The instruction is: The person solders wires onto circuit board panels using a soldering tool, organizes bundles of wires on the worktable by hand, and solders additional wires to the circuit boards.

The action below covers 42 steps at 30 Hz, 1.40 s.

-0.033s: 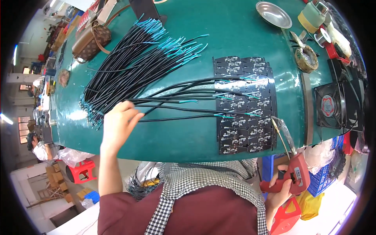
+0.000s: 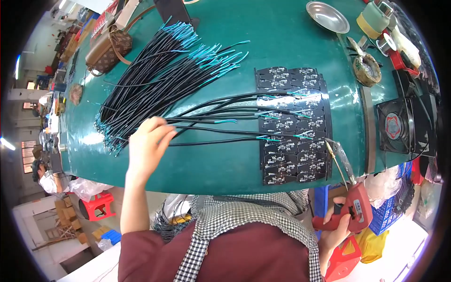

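My left hand (image 2: 151, 138) is over the near ends of the black cables, its thumb and fingers drawn together; whether a cable is between them I cannot make out. A big bundle of black cables (image 2: 155, 84) with teal wire ends lies just beyond it. Several separate cables (image 2: 211, 134) run right from near that hand, most with bared teal leads on a panel of black circuit boards (image 2: 282, 162). One cable's teal end (image 2: 226, 121) stops short of the panel. My right hand (image 2: 339, 230) grips a red soldering gun (image 2: 357, 209), its metal tip near the panel's right edge.
A metal dish (image 2: 328, 18), a crusted round pot (image 2: 367, 70), a solder wire spool (image 2: 386, 44) and a small black fan (image 2: 395, 127) stand to the right on the green table (image 2: 221, 167). A brown handbag (image 2: 109, 51) lies at far left. Red stools stand below.
My left hand has moved slightly right and up along the cables. The cables, circuit boards and soldering gun look unmoved.
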### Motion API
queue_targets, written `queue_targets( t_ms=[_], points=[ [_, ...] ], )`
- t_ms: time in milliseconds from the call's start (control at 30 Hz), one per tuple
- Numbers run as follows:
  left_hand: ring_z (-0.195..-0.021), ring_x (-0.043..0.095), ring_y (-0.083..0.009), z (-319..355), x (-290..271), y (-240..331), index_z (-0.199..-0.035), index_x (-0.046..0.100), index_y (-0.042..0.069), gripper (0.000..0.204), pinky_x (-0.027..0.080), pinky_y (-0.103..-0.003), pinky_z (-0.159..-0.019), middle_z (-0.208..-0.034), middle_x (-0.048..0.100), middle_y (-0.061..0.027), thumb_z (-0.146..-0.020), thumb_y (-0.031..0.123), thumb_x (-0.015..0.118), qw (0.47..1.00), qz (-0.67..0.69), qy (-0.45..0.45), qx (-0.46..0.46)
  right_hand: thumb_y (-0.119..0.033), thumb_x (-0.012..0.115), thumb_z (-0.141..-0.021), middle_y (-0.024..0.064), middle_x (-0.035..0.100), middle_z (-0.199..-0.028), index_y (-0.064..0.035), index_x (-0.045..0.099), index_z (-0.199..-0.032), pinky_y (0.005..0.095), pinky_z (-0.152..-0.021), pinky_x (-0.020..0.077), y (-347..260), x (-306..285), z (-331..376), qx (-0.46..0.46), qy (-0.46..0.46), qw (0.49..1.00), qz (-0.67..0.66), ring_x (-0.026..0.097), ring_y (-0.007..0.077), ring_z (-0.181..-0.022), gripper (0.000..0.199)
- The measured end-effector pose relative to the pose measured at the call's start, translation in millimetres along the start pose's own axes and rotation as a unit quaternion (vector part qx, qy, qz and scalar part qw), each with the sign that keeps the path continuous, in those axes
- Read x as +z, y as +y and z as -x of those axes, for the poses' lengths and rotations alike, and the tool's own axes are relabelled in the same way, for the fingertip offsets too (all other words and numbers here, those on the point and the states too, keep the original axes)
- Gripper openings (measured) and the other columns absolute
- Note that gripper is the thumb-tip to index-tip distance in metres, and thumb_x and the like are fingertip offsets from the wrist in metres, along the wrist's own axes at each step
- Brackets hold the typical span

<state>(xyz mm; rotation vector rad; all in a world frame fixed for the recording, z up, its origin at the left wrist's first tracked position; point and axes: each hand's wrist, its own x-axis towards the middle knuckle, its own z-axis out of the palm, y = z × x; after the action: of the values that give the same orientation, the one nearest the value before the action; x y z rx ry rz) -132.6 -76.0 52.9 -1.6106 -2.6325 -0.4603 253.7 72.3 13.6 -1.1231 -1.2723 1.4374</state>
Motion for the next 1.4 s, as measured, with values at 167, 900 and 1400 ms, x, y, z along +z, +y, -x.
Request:
queue_targets(
  t_ms=[167,900,1400],
  points=[
    [-0.085,0.057,-0.025,-43.0,56.9,36.9,-0.088,0.065,0.005,0.02,0.047,-0.035,-0.071,-0.093,0.059,-0.0072,-0.068,0.003,0.068,0.981,0.054,-0.018,0.187,-0.039,0.053,-0.09,0.0164,0.054,-0.101,0.0054,0.038,-0.121,0.0207,-0.043,0.0355,-3.1,-1.2,3.0,-0.005,0.002,1.0,-0.006,0.046,0.0115,-0.051,0.056],
    [-0.067,0.055,-0.0245,-66.8,69.7,53.0,-0.079,0.054,0.004,0.014,0.048,-0.034,-0.061,-0.074,0.052,-0.0079,-0.065,0.004,0.059,0.962,-0.064,-0.071,0.254,-0.043,0.06,-0.084,0.02,0.056,-0.097,0.005,0.036,-0.124,0.0229,-0.042,0.0381,-8.0,2.9,25.3,0.035,-0.025,0.999,0.005,0.049,0.0141,-0.048,0.067],
    [-0.061,0.057,-0.0202,-30.2,87.0,129.1,-0.081,0.058,0.003,0.014,0.045,-0.029,-0.052,-0.074,0.056,-0.0059,-0.069,0.002,0.066,0.935,0.302,-0.059,0.175,-0.038,0.07,-0.079,0.0183,0.058,-0.109,0.0011,0.038,-0.129,0.0239,-0.055,0.0436,-1.2,-0.8,29.4,0.178,-0.119,0.974,-0.07,0.053,0.0134,-0.063,0.071]
  ],
)
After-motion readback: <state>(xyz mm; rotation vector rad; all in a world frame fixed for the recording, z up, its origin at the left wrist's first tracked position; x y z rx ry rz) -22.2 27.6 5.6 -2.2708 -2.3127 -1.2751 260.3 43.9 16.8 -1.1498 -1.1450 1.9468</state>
